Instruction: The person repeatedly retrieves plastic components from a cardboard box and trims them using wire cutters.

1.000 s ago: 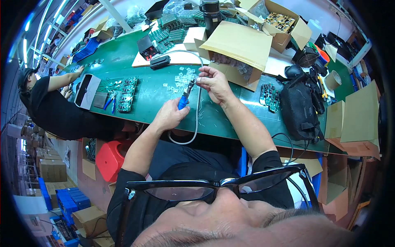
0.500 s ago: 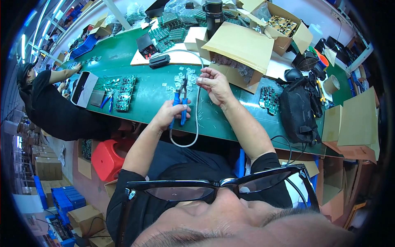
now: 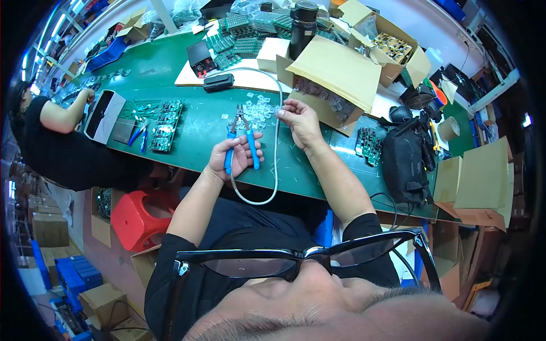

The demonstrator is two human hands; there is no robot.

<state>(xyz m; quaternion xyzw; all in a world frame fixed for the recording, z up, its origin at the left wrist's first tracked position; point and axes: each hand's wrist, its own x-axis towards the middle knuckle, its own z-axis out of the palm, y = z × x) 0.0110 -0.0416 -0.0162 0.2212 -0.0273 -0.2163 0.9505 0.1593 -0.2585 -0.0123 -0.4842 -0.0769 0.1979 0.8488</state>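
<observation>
In my left hand (image 3: 219, 160) is a pair of blue-handled cutting pliers (image 3: 251, 146), jaws pointing away from me and handles spread apart. A grey cable (image 3: 275, 165) loops from the lower end of one handle and curves up the bench toward the black box. My right hand (image 3: 302, 126) is raised beside that cable with thumb and forefinger pinched together. Whether it grips the cable or a tiny piece cannot be made out. Small clear plastic pieces (image 3: 261, 109) lie scattered on the green bench (image 3: 193, 139) just beyond the pliers' jaws.
A cardboard box (image 3: 335, 62) of clear pieces sits ahead on the right, near a black flask (image 3: 303, 31). Circuit boards (image 3: 168, 126) and a second pair of pliers (image 3: 138, 134) lie left. A black bag (image 3: 405, 162) stands right. A co-worker (image 3: 54, 136) sits far left.
The pliers' handles have spread and my left fingers have loosened around them, the tool shifting slightly left. My right hand is almost unmoved. The co-worker's arm has shifted.
</observation>
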